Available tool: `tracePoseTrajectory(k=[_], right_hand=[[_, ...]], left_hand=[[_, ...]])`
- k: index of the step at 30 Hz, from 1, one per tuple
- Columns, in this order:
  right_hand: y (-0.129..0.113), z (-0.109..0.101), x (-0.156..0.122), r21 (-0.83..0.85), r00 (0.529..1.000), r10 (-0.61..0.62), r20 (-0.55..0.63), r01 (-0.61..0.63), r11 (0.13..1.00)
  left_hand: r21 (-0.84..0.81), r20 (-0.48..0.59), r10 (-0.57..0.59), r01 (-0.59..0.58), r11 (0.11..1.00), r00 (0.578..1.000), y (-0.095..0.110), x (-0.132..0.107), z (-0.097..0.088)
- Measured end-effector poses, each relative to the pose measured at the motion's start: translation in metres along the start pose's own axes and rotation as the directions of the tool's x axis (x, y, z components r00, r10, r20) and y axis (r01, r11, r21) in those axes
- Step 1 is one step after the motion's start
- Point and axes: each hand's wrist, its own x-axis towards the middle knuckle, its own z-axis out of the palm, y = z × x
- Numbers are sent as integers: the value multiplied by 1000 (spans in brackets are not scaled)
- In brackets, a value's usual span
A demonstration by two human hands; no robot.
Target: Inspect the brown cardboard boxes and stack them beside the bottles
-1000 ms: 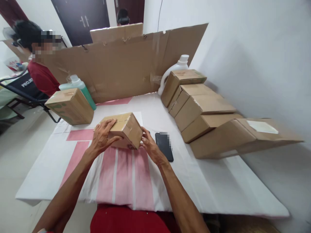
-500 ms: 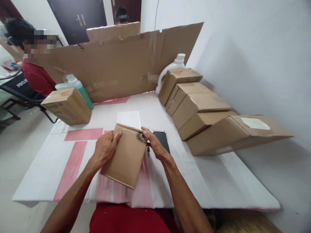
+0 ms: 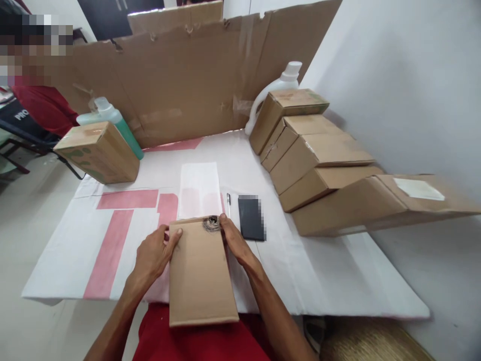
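A flat brown cardboard box (image 3: 199, 276) is held between both hands at the table's front edge, its lower end over my red clothing. My left hand (image 3: 156, 250) grips its left side, thumb on the upper face. Along the upper right edge, my right hand (image 3: 236, 240) holds it beside a dark scribbled mark. Fingers under the box are hidden. Just beyond it lies a white sheet of paper (image 3: 199, 185). To the right of the paper are a pen (image 3: 229, 203) and a black flat object (image 3: 251, 218), partly blurred out.
Several cardboard boxes (image 3: 319, 150) line the right side by the wall, with a white jug (image 3: 289, 80) behind. At left stand another box (image 3: 101, 155) and a green-liquid bottle (image 3: 126, 133). A cardboard partition (image 3: 180, 90) closes the back; a person in red (image 3: 48, 108) sits beyond.
The box has come nearer to my body and turned straighter, both hands moving with it. More of the paper, the pen and the black object now shows. The view has tilted down.
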Motion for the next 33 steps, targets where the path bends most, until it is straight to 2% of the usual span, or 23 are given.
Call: tracePoseTrajectory(k=[2,3,4,5,7,9,11,14,18,23,25,27,30,31,33], right_hand=[[-1,-3,-4,-104,999,1,-33,-5,995],[-2,-4,-6,-143,999,1,-36,-6,990],[-4,-5,-7,-164,999,-6,-47,-1,986],[-6,-6,-8,-170,998,-20,-64,9,985],[-11,-6,-8,-145,994,-54,-99,40,989],[-15,-6,-7,-120,990,-80,-119,65,991],[-19,-4,-6,-132,989,-80,-122,63,989],[-22,-2,-5,-181,989,-66,-134,41,983],[-25,1,-5,-208,987,-50,-151,18,978],[-24,-8,-10,-87,992,-16,-125,5,996],[-23,-14,-9,-125,983,29,-182,-52,991],[-24,-19,-4,-348,957,48,-287,-151,925],[-28,-21,7,-698,934,134,-332,-339,631],[-29,-20,11,-749,927,192,-323,-374,547],[-30,-18,18,-782,916,267,-299,-396,481]], left_hand=[[17,-218,77,-76,997,973,9,7,0],[38,-306,144,-139,990,941,16,11,2],[61,-350,217,-209,976,911,25,15,4],[73,-343,283,-275,959,896,34,19,8],[66,-230,364,-358,931,903,54,26,17],[79,-95,373,-367,927,923,71,30,25],[121,-20,341,-336,934,940,82,32,28],[146,3,291,-288,946,957,88,30,28],[132,5,254,-253,958,967,86,27,29],[47,-37,291,-289,956,956,77,27,35],[48,-57,301,-299,953,952,75,27,37],[66,-62,299,-295,953,952,77,27,37],[73,-47,283,-279,958,958,82,27,37],[75,-43,274,-271,960,961,84,27,36],[72,-38,272,-269,960,962,85,27,36]])
